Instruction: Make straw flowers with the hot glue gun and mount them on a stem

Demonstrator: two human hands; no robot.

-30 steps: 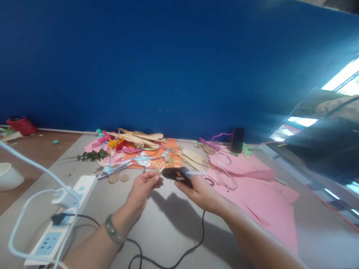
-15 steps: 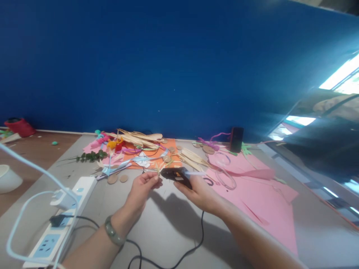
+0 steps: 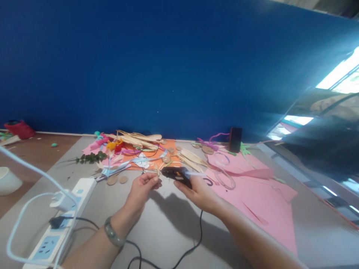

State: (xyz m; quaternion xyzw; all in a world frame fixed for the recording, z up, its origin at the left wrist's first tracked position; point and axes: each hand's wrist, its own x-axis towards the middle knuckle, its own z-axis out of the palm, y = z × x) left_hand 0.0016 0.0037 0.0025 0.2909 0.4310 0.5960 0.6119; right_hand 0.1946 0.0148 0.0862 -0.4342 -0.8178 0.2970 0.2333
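My right hand [image 3: 198, 191] grips a black glue gun [image 3: 177, 174] with a pale glue stick sticking out of its back; its black cord [image 3: 185, 246] trails down the grey table toward me. The gun's nozzle points left at a small straw-coloured piece [image 3: 157, 171] pinched in the fingers of my left hand [image 3: 142, 188]. A green bangle sits on my left wrist. Both hands hover just above the table, close together, in front of the craft pile.
A white power strip [image 3: 60, 220] with plugs and a pale blue cable lies at the left. Behind the hands are orange paper [image 3: 157, 158], straw strips, ribbons, wooden discs and a green sprig [image 3: 89, 157]. Pink paper sheets [image 3: 252, 194] spread right. A dark phone [image 3: 235, 139] stands by the blue wall.
Almost nothing differs; the view has drifted slightly, and both hands keep their hold and stay together.
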